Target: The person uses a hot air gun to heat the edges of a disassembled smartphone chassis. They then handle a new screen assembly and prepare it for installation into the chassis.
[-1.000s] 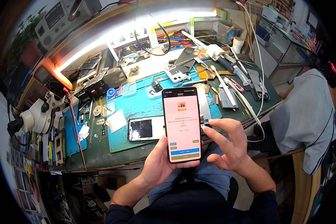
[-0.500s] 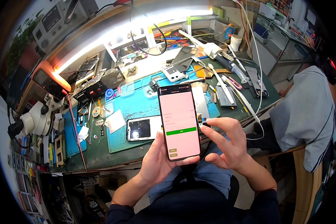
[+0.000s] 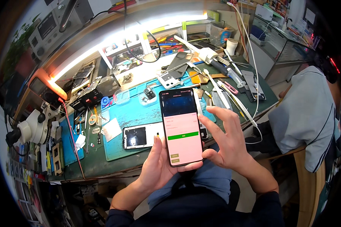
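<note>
A black-edged smartphone (image 3: 182,126) stands tall in my left hand (image 3: 155,166), whose thumb lies along its left edge while fingers wrap under its lower end. Its lit screen has a dark blue band on top, a pink page below and a green bar across the middle. My right hand (image 3: 229,142) hovers just right of the phone, fingers spread and bent, holding nothing. Behind the phone, an opened white phone body (image 3: 140,136) lies on the blue work mat (image 3: 113,149); its right part is hidden.
An orange multimeter (image 3: 47,85) and a white microscope head (image 3: 32,126) stand at the left. Pliers-like tools, a syringe (image 3: 235,77), a brush (image 3: 199,78) and white cables crowd the bench's right. A person in a grey garment (image 3: 303,109) sits at the right.
The screen has gained a dark blue band above the pink page. My right hand's fingertips have risen slightly beside the phone. The whole view has shifted a little.
</note>
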`<state>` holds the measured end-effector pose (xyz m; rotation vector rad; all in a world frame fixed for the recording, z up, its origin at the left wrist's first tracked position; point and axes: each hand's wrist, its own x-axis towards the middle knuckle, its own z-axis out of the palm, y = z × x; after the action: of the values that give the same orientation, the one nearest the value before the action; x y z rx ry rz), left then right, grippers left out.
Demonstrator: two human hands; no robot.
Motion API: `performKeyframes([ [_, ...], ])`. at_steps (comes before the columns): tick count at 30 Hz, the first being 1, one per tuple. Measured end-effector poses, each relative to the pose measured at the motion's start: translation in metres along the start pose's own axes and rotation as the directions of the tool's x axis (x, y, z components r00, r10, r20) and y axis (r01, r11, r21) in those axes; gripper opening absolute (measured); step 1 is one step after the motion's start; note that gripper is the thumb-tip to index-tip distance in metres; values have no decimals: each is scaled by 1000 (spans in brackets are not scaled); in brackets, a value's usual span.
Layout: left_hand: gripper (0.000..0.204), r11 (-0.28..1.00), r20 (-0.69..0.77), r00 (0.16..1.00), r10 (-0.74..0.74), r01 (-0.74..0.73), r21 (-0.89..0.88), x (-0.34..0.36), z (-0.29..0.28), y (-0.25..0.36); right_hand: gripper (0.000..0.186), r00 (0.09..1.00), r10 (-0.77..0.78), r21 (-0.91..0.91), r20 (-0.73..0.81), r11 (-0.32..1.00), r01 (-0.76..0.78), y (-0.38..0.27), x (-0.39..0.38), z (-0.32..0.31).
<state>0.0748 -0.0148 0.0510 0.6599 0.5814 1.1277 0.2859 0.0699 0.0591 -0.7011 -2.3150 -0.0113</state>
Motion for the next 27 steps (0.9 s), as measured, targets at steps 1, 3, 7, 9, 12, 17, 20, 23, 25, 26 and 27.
performKeyframes([
  [1,82,1000,-4,1000,1,-1,-9,1,2,0,70,1000,10,17,3,1000,-10,1,1,-1],
  [3,80,999,14,1000,4,-4,-40,4,4,1,71,1000,10,4,8,1000,-10,2,5,-3],
  [7,75,997,62,998,4,1,-81,7,3,1,72,1000,13,-13,19,1000,-13,6,7,-3],
  [9,76,997,64,998,-1,6,-79,7,2,1,72,1000,16,-5,24,1000,-16,8,8,-3],
  [12,76,997,60,998,-5,9,-74,8,3,2,72,999,14,-4,30,1000,-14,11,9,-2],
  [17,76,998,47,999,-13,16,-67,11,5,2,73,999,49,32,-17,998,-48,15,6,-2],
  [20,76,995,55,998,-28,33,-91,12,10,5,72,996,52,42,-78,998,-49,20,4,-1],
  [23,76,988,87,996,-36,49,-148,17,13,6,67,990,74,80,-120,995,-65,21,4,-3],
  [25,76,986,85,996,-37,50,-161,21,19,11,61,983,95,145,-154,987,-73,23,6,-1],
  [26,77,985,85,996,-37,51,-167,23,22,13,58,981,142,204,-130,972,-114,24,5,-1],
  [27,76,985,77,996,-34,47,-163,27,24,15,55,977,186,260,-105,953,-154,24,3,0],
])
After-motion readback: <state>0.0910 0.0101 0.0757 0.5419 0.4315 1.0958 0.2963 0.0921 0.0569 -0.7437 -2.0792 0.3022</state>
